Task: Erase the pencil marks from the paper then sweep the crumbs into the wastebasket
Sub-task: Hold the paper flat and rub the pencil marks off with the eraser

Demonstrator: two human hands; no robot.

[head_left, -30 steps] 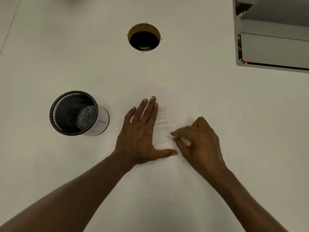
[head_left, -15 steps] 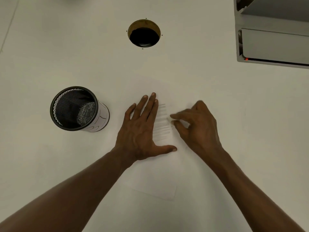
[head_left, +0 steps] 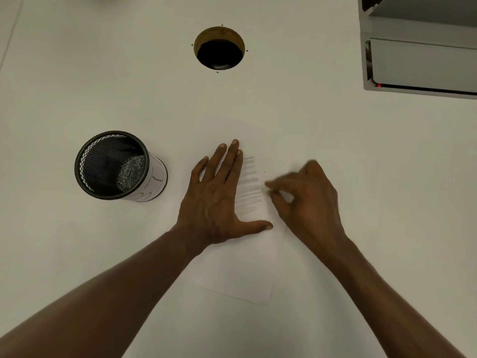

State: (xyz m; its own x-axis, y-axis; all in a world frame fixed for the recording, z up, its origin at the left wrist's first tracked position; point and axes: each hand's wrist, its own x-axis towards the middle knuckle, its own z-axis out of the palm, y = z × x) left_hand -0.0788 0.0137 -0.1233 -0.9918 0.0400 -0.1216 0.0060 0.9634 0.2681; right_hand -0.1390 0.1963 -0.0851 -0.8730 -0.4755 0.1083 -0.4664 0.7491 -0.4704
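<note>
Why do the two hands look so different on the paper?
The left hand lies flat with fingers spread, pressing the paper down. The right hand is curled, its fingertips pinched together beside the pencil marks, and it looks blurred while the left looks sharp. Both rest on the same sheet.

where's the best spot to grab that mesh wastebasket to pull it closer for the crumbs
Take the wastebasket by its round side wall just below the black rim, coming from the right, where the left hand lies nearest. It stands upright and looks narrow enough for one hand to wrap. The rim itself offers only a thin pinch, likely a less steady grip.
</note>
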